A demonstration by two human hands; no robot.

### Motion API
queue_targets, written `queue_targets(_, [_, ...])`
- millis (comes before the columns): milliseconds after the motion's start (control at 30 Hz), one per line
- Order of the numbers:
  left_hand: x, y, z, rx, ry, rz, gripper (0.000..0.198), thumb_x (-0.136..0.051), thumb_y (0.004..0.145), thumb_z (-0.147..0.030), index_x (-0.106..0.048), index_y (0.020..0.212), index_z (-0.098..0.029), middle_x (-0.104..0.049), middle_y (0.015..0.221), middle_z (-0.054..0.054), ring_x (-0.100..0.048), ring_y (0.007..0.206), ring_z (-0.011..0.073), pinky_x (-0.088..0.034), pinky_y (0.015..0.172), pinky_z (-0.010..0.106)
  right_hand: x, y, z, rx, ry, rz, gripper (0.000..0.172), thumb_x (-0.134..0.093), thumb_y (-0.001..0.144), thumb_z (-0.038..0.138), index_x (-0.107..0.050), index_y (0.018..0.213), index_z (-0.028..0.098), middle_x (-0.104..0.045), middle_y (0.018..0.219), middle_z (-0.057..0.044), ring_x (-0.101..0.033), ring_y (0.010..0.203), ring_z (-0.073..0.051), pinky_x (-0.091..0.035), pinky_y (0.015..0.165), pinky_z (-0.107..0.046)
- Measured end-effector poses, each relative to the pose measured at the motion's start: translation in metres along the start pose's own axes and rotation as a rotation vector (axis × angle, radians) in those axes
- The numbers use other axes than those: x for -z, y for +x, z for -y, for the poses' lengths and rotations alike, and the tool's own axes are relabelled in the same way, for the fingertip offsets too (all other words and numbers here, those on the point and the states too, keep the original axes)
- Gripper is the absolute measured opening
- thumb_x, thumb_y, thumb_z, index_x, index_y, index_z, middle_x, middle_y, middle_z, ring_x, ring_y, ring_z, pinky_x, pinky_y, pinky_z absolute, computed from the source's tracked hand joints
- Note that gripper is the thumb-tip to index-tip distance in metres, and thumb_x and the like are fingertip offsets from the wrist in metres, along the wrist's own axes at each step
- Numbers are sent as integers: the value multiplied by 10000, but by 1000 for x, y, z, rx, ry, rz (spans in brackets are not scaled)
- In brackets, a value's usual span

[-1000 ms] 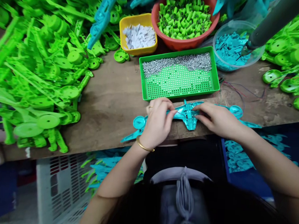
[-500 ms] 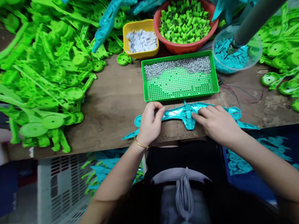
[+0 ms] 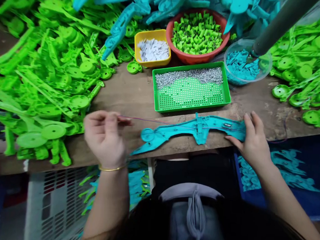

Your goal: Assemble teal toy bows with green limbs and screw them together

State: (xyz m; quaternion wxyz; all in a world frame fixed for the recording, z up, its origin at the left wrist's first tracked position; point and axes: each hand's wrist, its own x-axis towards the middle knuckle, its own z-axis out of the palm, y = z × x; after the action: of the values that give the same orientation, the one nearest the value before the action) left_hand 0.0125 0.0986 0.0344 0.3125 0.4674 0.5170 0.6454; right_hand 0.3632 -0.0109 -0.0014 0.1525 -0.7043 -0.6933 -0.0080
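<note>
A long blue plastic part (image 3: 181,131) with a round disc near its left end lies along the front of the wooden bench. My right hand (image 3: 255,141) grips its right end, thumb below and fingers above, hiding that end. Off to the left, my left hand (image 3: 105,135) is closed and pinches thin red and blue wires (image 3: 149,119), drawn taut across the part's middle. More wire trails out to the right of my right hand. A small metallic piece (image 3: 227,125) sits in the part's right arm.
Behind the part stands a green tray (image 3: 191,109) of small screws. Beyond are a yellow tub (image 3: 152,64) of white pieces, a red bowl (image 3: 195,58) of green cylinders and a clear tub (image 3: 268,66) of blue pieces under a dark hanging tool (image 3: 277,27). Green parts (image 3: 55,78) heap left.
My left hand has left the blue part and pulled wires out leftward. My right hand has shifted from near the middle to the part's right end.
</note>
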Motion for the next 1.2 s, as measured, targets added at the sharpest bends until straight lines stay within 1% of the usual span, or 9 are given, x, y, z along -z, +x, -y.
queue_targets(167, [49, 7, 22, 45, 512, 154, 165, -592, 883, -351, -520, 857, -205, -644, 765, -25, -625, 717, 128, -515, 709, 291, 2, 6, -8, 117, 35, 1, 635, -603, 840, 477, -449, 1356, 142, -436, 1410, -222, -419, 1321, -353, -421, 1033, -539])
queue_targets(300, [40, -23, 29, -42, 845, 254, 119, -458, 937, -315, -496, 942, -202, -673, 902, 54, -645, 817, 191, -476, 728, 317, 12, 12, -13, 128, 110, 94, 290, -580, 864, 419, -631, 1010, 174, -565, 1279, -155, -481, 1235, -321, -430, 1009, -545])
queue_targets(467, [28, -39, 34, -210, 1122, 235, 182, -439, 932, -331, -532, 948, -176, -635, 828, 94, -606, 743, 230, -386, 626, 307, 43, 27, -21, 201, 150, 281, 262, -483, 902, 329, -672, 892, 149, -619, 1140, -147, -583, 1080, -268, -499, 934, -466])
queue_targets(633, [25, -35, 40, -275, 1132, 293, 243, -417, 936, -357, -548, 983, -157, -624, 801, 102, -593, 670, 223, -369, 599, 303, 64, 71, 6, 418, 183, -60, 254, -516, 854, 211, -644, 1067, 158, -619, 1169, -133, -559, 1168, -262, -477, 984, -470])
queue_targets(733, [16, -40, 37, -254, 1121, 303, 248, -399, 934, -362, -533, 971, -157, -638, 792, 113, -620, 681, 239, -393, 594, 309, 58, 81, 23, 477, 192, -49, 383, -440, 856, 140, -585, 1203, 213, -515, 1379, -96, -388, 1373, -268, -371, 1089, -524])
queue_targets(900, [10, -40, 26, 136, 633, 223, 141, -456, 917, -356, -427, 916, -217, -627, 703, 2, -614, 539, 153, -455, 511, 261, 26, 26, 16, -65, 68, -271, 379, -436, 881, 193, -556, 1241, 183, -563, 1217, -160, -507, 1194, -293, -424, 989, -513])
queue_targets(1000, [23, -22, 25, 309, 305, 39, 170, -500, 911, -361, -385, 892, -236, -570, 625, -63, -589, 469, 122, -450, 422, 228, 7, -4, -5, -191, 8, -214, 362, -442, 895, 252, -575, 1203, 115, -587, 1092, -193, -546, 1074, -309, -471, 900, -500])
queue_targets(1100, [46, -1, 25, 234, 284, -148, 195, -568, 897, -331, -408, 846, -232, -547, 592, -92, -571, 467, 93, -442, 421, 205, 4, -9, -25, -154, -21, -128, 347, -423, 893, 235, -609, 1169, 135, -607, 1067, -176, -558, 1055, -312, -481, 882, -511])
queue_targets(1200, [62, 3, 10, 161, 280, -154, 184, -628, 867, -331, -486, 829, -220, -589, 635, -80, -572, 514, 81, -465, 473, 210, 24, 3, -25, -100, -47, -63, 353, -410, 886, 215, -632, 1152, 146, -632, 1067, -173, -589, 1044, -328, -493, 879, -525])
